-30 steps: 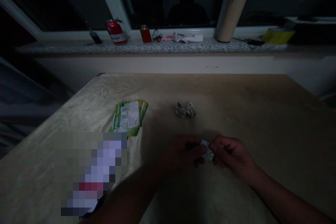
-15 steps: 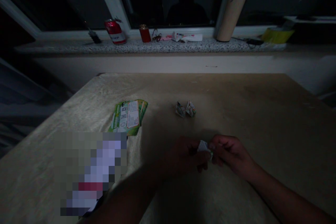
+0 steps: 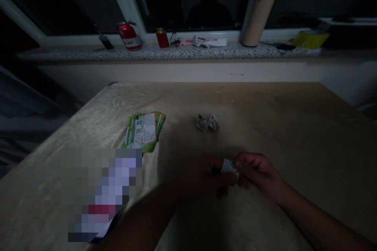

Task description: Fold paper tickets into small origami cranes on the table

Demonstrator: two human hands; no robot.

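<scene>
My left hand [image 3: 206, 174] and my right hand [image 3: 257, 173] meet low over the tan table [image 3: 279, 125], both pinched on a small piece of folded printed paper [image 3: 229, 166] held between the fingertips. Two small folded paper pieces [image 3: 208, 122] lie side by side on the table just beyond my hands. A stack of green printed leaflets [image 3: 144, 130] lies to the left of them.
A blurred-out flat object [image 3: 103, 194] lies at the near left. On the window sill [image 3: 176, 51] stand a red can [image 3: 129, 36], a small red container [image 3: 162, 37], paper scraps [image 3: 209, 41], a tall cardboard tube [image 3: 260, 6] and something yellow [image 3: 310, 39].
The folded paper has turned a little between my fingertips, and my hands stay almost where they were. Nothing on the table has moved.
</scene>
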